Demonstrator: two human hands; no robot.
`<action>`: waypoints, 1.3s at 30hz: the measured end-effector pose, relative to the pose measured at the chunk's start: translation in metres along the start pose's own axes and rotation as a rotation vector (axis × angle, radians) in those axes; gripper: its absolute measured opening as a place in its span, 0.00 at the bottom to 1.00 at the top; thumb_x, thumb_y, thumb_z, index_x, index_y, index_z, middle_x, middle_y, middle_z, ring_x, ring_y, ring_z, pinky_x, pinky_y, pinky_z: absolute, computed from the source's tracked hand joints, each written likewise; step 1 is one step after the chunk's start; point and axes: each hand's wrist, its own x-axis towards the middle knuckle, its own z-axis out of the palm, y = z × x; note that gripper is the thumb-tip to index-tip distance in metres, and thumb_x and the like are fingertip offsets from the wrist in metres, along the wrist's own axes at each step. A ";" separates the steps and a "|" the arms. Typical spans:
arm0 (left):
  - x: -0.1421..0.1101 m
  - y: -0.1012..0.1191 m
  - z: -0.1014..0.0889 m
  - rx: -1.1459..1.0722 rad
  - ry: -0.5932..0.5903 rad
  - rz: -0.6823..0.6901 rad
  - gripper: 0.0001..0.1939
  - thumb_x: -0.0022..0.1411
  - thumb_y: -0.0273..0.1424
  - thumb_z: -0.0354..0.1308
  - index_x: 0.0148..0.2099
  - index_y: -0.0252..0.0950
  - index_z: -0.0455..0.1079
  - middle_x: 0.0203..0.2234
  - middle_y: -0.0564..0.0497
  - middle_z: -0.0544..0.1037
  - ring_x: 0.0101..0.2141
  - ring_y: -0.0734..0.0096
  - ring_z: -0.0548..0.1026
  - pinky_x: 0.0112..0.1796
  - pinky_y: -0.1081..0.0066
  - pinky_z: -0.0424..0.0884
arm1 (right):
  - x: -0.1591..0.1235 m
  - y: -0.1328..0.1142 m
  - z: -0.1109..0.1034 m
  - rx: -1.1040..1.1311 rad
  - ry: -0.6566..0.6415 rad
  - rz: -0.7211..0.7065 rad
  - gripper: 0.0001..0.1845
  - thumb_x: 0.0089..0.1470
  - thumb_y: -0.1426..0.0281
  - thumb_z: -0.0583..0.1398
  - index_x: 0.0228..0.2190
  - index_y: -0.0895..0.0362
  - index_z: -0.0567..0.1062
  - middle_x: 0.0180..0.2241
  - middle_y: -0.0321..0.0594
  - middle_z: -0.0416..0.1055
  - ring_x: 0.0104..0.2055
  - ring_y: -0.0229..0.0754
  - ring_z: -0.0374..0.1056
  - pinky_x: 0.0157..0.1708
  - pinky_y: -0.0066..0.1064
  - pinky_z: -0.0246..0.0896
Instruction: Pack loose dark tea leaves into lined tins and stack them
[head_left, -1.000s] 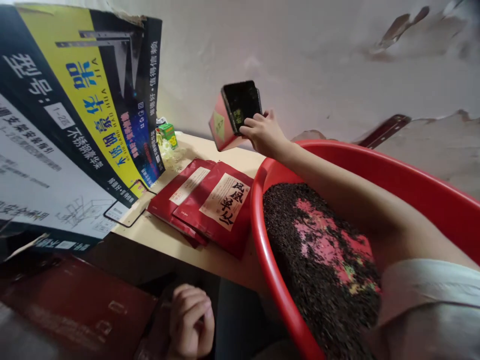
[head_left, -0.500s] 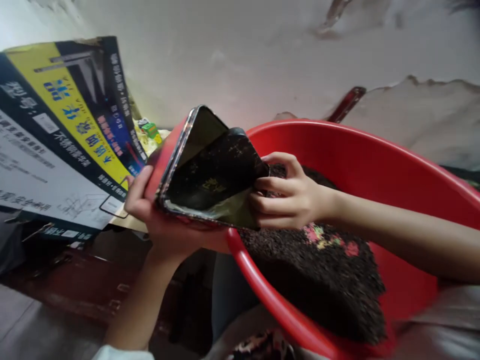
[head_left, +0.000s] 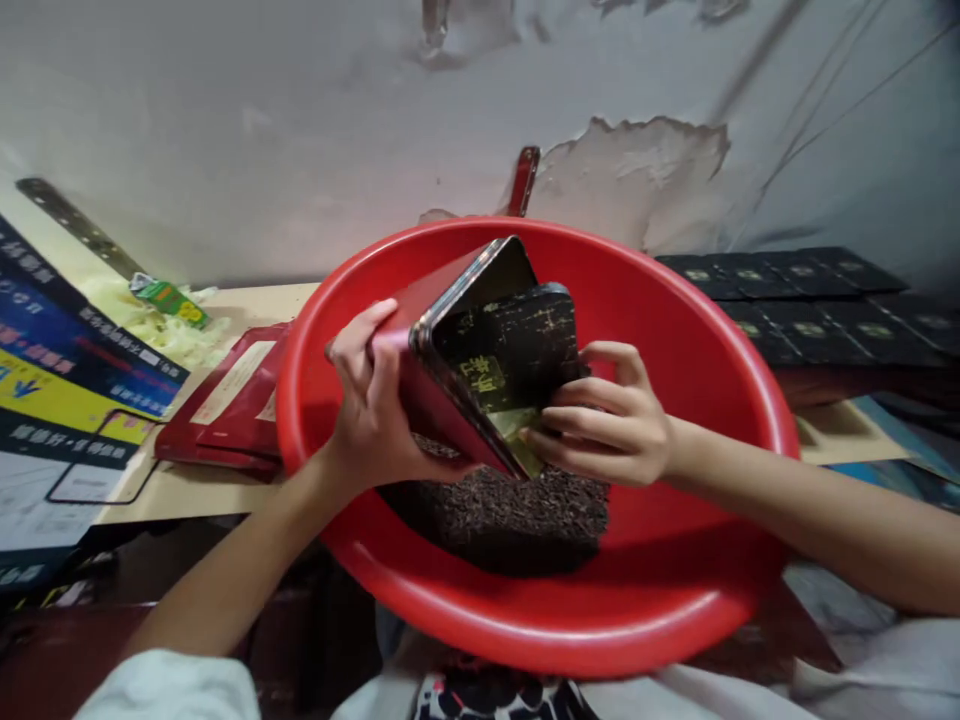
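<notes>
A red tin box point(head_left: 439, 375) is held tilted over the big red basin point(head_left: 697, 330). My left hand point(head_left: 375, 410) is wrapped round the box's red body. My right hand point(head_left: 611, 420) grips its black lid point(head_left: 510, 345), which bears gold characters and sits half off the box. Dark loose tea leaves point(head_left: 502, 515) lie in a heap in the basin right under both hands.
Red tea pouches point(head_left: 225, 400) lie on the pale table point(head_left: 187, 490) left of the basin. A printed cardboard carton point(head_left: 60, 370) stands at far left, with a small green pack point(head_left: 169, 298) behind. Rows of black tins point(head_left: 810, 290) sit at right along the peeling wall.
The view swung right and the basin moved to the centre. Both hands brought the box from the basin's left rim to above the tea leaves. A second ago only my right hand held it.
</notes>
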 end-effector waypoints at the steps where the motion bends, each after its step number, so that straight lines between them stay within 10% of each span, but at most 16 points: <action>1: 0.004 0.001 0.007 0.018 -0.005 0.061 0.69 0.33 0.60 0.68 0.65 0.42 0.28 0.61 0.35 0.45 0.61 0.33 0.48 0.58 0.35 0.48 | -0.006 0.001 -0.002 -0.010 0.001 0.024 0.09 0.57 0.72 0.57 0.26 0.49 0.71 0.24 0.30 0.68 0.29 0.34 0.61 0.43 0.39 0.55; 7: 0.033 -0.014 0.054 0.033 -0.184 0.148 0.77 0.31 0.65 0.63 0.67 0.39 0.16 0.62 0.28 0.37 0.60 0.19 0.41 0.50 0.22 0.46 | -0.036 0.012 0.012 0.074 -0.085 0.197 0.10 0.58 0.76 0.51 0.30 0.54 0.72 0.26 0.36 0.69 0.30 0.37 0.57 0.40 0.38 0.51; 15: 0.040 -0.067 0.100 -0.126 -0.312 0.250 0.76 0.26 0.43 0.76 0.67 0.45 0.26 0.59 0.35 0.43 0.58 0.32 0.53 0.51 0.36 0.63 | -0.041 0.025 0.045 0.299 -0.351 0.372 0.06 0.58 0.73 0.53 0.35 0.57 0.69 0.31 0.40 0.68 0.35 0.41 0.59 0.36 0.36 0.51; 21: 0.020 -0.101 0.111 -0.176 -0.312 0.263 0.68 0.28 0.44 0.74 0.65 0.49 0.35 0.58 0.38 0.44 0.58 0.35 0.53 0.50 0.38 0.64 | -0.022 0.046 0.064 0.681 0.018 0.704 0.12 0.52 0.78 0.54 0.40 0.58 0.66 0.36 0.41 0.64 0.36 0.37 0.62 0.38 0.34 0.62; 32: 0.015 -0.114 0.120 -0.125 -0.194 0.200 0.66 0.25 0.47 0.75 0.61 0.47 0.39 0.58 0.38 0.46 0.59 0.38 0.54 0.53 0.39 0.61 | -0.012 0.069 0.008 0.115 0.316 0.828 0.17 0.53 0.76 0.50 0.15 0.55 0.67 0.25 0.39 0.61 0.29 0.36 0.61 0.31 0.32 0.59; 35: 0.011 -0.121 0.121 -0.104 -0.228 0.167 0.64 0.23 0.47 0.76 0.59 0.48 0.40 0.58 0.39 0.46 0.59 0.38 0.55 0.53 0.39 0.61 | -0.032 0.083 0.021 0.061 0.139 0.756 0.19 0.51 0.80 0.48 0.16 0.55 0.70 0.26 0.39 0.64 0.31 0.36 0.62 0.35 0.33 0.58; 39: 0.008 -0.125 0.123 -0.112 -0.254 0.166 0.64 0.22 0.45 0.76 0.58 0.48 0.41 0.58 0.39 0.47 0.59 0.38 0.55 0.52 0.39 0.63 | -0.076 0.099 0.071 0.117 -0.489 0.723 0.20 0.51 0.83 0.46 0.20 0.57 0.71 0.29 0.41 0.67 0.36 0.39 0.62 0.40 0.36 0.52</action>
